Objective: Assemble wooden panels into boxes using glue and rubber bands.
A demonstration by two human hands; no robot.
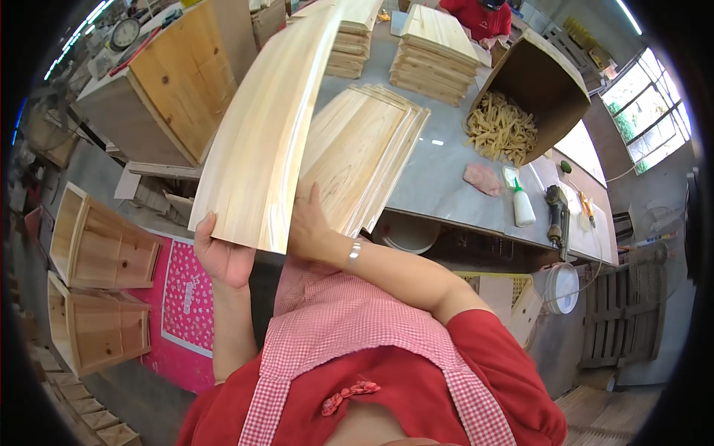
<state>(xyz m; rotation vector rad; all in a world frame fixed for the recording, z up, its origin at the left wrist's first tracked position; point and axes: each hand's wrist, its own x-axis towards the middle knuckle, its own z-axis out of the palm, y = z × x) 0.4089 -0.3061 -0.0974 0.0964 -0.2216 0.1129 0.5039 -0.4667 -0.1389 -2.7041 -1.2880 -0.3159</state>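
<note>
My left hand (227,256) grips a long, pale wooden board (256,149) at its near left corner, the thumb on its face. The board is tilted up, its far end reaching toward the top of the view. By the board's right edge is my right hand (309,223), partly hidden behind it. The fingers that show there are stretched out; whether they touch the board's back or the stack behind it I cannot tell. That stack of wooden panels (364,141) lies on the grey table (439,178).
More panel stacks (435,56) stand farther back, near a person in red (483,18). A tipped cardboard box (547,82) holds yellowish strips. Right of it are a white glue bottle (523,204) and a power tool (555,212). Wooden boxes (111,249) stand at left beside a wooden cabinet (178,74).
</note>
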